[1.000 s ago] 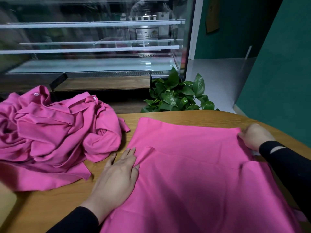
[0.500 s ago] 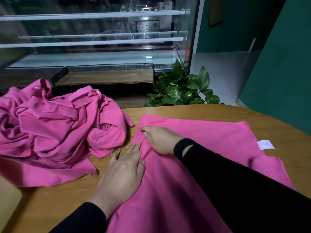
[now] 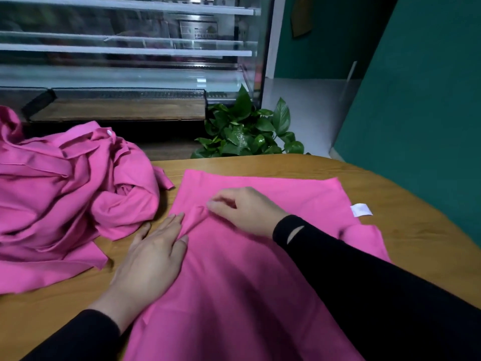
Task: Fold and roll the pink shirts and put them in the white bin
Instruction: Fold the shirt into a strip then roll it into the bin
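A pink shirt [image 3: 260,269] lies spread flat on the wooden table [image 3: 416,217], with a white label [image 3: 361,210] at its right edge. My left hand [image 3: 153,254] presses flat on the shirt's left edge, fingers straight. My right hand [image 3: 247,208] reaches across the shirt, and its curled fingertips pinch a raised fold of fabric just beyond my left fingers. A crumpled pile of pink shirts [image 3: 65,194] sits on the table's left side. The white bin is not in view.
A glass display case [image 3: 125,56] stands behind the table. A green leafy plant [image 3: 247,131] sits just past the table's far edge. A teal wall [image 3: 416,100] rises on the right.
My right hand left the shirt's far right corner, crossed to the left side and now pinches a small fold there. My left hand stayed pressed on the left edge.
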The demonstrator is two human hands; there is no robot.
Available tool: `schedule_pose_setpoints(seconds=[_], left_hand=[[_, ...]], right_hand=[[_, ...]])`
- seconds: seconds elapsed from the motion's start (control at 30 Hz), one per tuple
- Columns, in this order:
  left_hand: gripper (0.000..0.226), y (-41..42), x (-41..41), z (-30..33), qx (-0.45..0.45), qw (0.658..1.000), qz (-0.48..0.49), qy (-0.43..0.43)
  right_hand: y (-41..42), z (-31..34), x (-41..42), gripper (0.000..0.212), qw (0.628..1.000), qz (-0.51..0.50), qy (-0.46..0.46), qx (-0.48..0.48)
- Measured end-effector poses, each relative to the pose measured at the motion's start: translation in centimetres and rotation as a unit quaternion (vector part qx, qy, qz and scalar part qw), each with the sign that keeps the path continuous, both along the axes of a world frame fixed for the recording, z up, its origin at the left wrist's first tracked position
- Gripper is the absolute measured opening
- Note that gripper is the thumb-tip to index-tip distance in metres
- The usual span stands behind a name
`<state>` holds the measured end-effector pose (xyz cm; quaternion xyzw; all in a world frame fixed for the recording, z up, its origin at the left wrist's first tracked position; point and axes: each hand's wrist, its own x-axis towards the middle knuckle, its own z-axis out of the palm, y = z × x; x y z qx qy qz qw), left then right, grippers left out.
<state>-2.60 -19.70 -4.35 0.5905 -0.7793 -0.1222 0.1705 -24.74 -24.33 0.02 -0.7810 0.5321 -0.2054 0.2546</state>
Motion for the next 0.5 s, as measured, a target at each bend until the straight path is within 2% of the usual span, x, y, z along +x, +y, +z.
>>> schedule_pose_setpoints(seconds=[0.1, 0.13, 0.2, 0.23, 0.3, 0.37, 0.5], left_hand=[[0.067, 0.4, 0.0, 0.6, 0.015, 0.996, 0.033, 0.077], [0.06, 0.6, 0.0, 0.8, 0.017, 0.993, 0.037, 0.11], [0.022, 1.2, -0.1, 1.5, 0.029, 0.982, 0.067, 0.173], [0.016, 1.4, 0.0, 2.0, 0.033, 0.978, 0.078, 0.19], [0.025, 1.7, 0.2, 2.9, 0.033, 0.971, 0.081, 0.222], [0.026, 1.7, 0.3, 3.6, 0.026, 0.961, 0.095, 0.257], [0.013, 2.1, 0.5, 4.8, 0.017, 0.942, 0.129, 0.308]], right_hand=[[1.8, 0.7, -4.0, 0.047, 0.997, 0.025, 0.046, 0.05], [2.1, 0.9, -5.4, 0.049, 0.996, 0.024, 0.067, 0.055], [2.7, 1.6, -8.2, 0.047, 0.989, 0.018, 0.124, 0.079], [2.9, 2.1, -9.6, 0.043, 0.984, 0.018, 0.151, 0.097], [3.6, 3.0, -12.3, 0.032, 0.974, 0.019, 0.179, 0.138], [4.4, 3.5, -14.6, 0.039, 0.965, 0.021, 0.191, 0.179], [6.4, 3.9, -17.7, 0.052, 0.942, 0.001, 0.246, 0.227]])
